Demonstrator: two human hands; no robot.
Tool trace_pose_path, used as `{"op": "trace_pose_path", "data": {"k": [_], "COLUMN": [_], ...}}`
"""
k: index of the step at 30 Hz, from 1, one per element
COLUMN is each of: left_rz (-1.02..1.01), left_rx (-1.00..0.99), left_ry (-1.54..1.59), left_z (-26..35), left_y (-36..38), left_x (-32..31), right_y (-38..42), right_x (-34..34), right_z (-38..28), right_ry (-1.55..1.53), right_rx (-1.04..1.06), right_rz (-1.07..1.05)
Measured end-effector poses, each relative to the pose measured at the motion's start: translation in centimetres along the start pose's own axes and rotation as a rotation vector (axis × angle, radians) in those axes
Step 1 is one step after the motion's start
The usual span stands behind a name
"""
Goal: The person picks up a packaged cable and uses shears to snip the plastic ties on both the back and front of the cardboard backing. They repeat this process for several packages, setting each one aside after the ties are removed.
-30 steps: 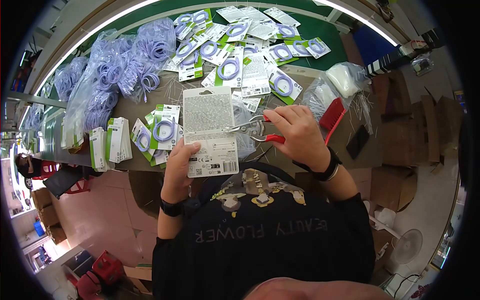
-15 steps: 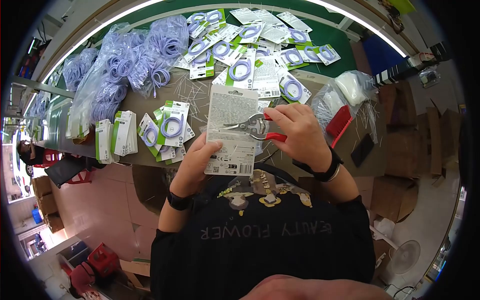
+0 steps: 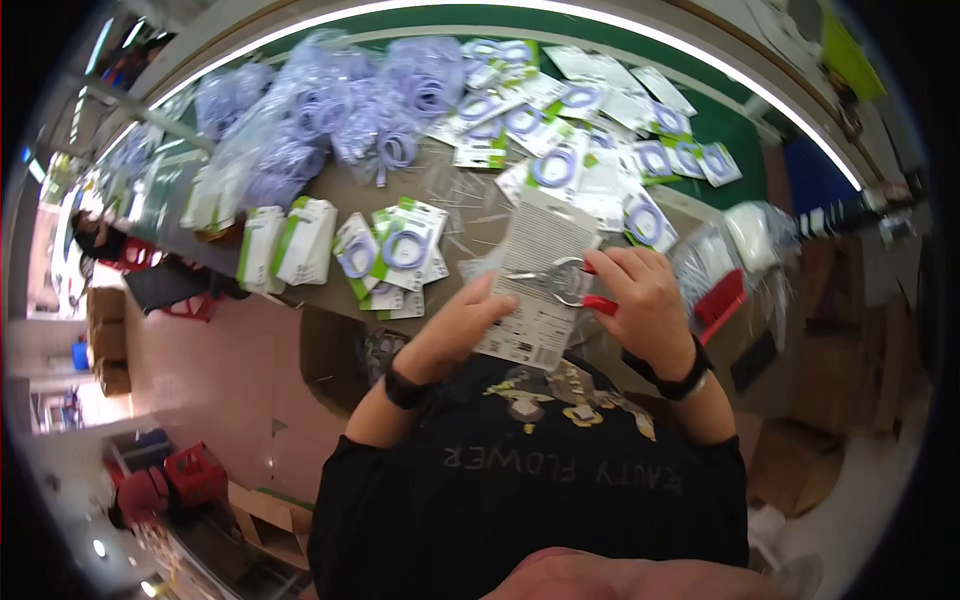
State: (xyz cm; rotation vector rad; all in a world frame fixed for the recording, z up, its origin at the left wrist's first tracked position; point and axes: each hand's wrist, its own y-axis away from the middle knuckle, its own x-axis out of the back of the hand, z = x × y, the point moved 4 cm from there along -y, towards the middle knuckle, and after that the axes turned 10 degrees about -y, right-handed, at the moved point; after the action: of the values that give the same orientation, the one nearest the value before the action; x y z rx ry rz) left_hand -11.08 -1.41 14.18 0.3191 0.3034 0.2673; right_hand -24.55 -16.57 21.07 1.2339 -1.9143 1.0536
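My left hand (image 3: 462, 328) pinches the left edge of a cardboard packaging card (image 3: 547, 232), its text-printed back turned up and a barcode near the lower end. Closed around the red handles of a pair of cutting pliers (image 3: 568, 281) is my right hand (image 3: 648, 308). The metal jaws lie across the middle of the card and point toward my left thumb. Beyond the card, purple coiled cables on white-and-green cards (image 3: 555, 167) are spread over the table.
Plastic bags of purple cables (image 3: 340, 110) fill the back left. Stacked cards (image 3: 305, 242) and a small pile of carded cables (image 3: 405, 250) stand at the front left. Thin white strips (image 3: 465, 205) litter the tabletop. A red brush (image 3: 722, 300) lies right of my right hand, near a clear bag (image 3: 750, 235).
The camera view has turned, so the table and hands appear shifted right and the card looks more tilted. Both hands keep their holds on the card and the cutting pliers.
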Motion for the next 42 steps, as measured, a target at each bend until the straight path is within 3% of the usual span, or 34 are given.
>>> {"op": "trace_pose_path", "data": {"k": [6,11,13,16,18,24,25,26,31,42], "left_rz": [-0.047,-0.034,0.062,0.107,0.098,0.185,0.116,0.156,0.219,0.209], "left_rx": [-0.131,-0.164,-0.176,-0.155,-0.096,-0.17,-0.135,-0.113,-0.036,-0.017], "left_ry": [-0.209,-0.121,0.007,0.162,0.326,0.265,0.277,0.175,0.257,0.232], "left_z": [0.1,1.1,0.8,0.8,0.9,0.7,-0.4,1.7,0.0,0.6], "left_y": [-0.9,-0.6,-0.7,-0.9,-1.0,-2.0,-2.7,-1.4,-2.0,-1.7], "left_x": [0.2,-0.3,0.3,1.2,2.0,3.4,4.0,3.3,3.3,2.1], "right_y": [-0.1,0.4,0.3,0.5,0.7,0.8,1.1,1.1,1.5,1.6], "right_x": [-0.8,-2.1,-2.4,-1.4,-0.8,0.2,0.4,0.7,0.5,-0.6], "right_z": [-0.7,1.7,1.9,1.9,1.1,-0.8,-0.6,-0.2,0.5,0.1], "right_ry": [0.062,-0.051,-0.102,-0.384,-0.367,-0.273,-0.212,-0.15,-0.001,-0.007], "right_rx": [0.117,-0.066,-0.108,-0.208,-0.189,-0.083,-0.082,-0.073,-0.079,-0.026], "right_rz": [0.035,-0.059,-0.086,0.144,0.12,0.092,0.091,0.085,0.067,-0.012]}}
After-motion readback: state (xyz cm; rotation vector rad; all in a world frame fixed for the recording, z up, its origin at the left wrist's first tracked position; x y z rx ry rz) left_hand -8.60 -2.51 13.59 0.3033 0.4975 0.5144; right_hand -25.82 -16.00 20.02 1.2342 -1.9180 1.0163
